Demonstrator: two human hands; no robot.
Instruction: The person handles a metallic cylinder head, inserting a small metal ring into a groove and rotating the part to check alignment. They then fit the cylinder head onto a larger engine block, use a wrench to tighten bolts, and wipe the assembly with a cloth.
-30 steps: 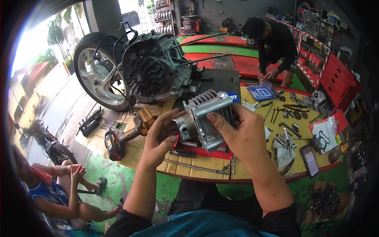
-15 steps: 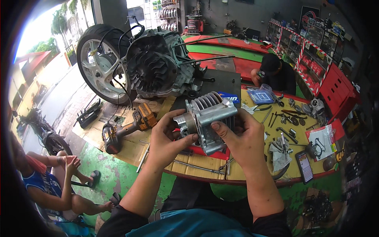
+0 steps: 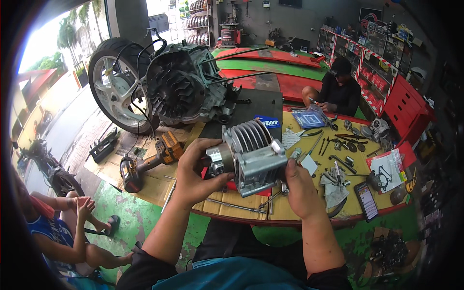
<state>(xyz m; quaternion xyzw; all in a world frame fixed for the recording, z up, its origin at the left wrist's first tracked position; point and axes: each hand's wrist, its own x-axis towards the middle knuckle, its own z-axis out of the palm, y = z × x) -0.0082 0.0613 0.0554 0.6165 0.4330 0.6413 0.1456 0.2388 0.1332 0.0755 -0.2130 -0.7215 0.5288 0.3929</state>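
A silver finned engine cylinder [image 3: 261, 166] is held above the near side of the workbench, its fins facing up and away. Out of its left end sticks a bright piston [image 3: 215, 160], next to the duller sleeve. My left hand [image 3: 195, 179] is closed round this left end, its thumb below the sleeve and fingers behind. At the opposite end my right hand [image 3: 302, 191] grips the cylinder's right edge, thumb up along the end; its other fingers are mostly hidden.
An engine [image 3: 186, 89] with a wheel [image 3: 118, 84] stands at the back left. A cordless impact driver [image 3: 150, 162] lies left of my hands. Hand tools, a rag [image 3: 333, 191], a gasket [image 3: 384, 178] and a phone [image 3: 366, 202] lie right. Two people sit nearby.
My right thumb has shifted from the cylinder's near face to its right end. The cylinder has turned slightly, showing more fins. The person at back right has raised their head.
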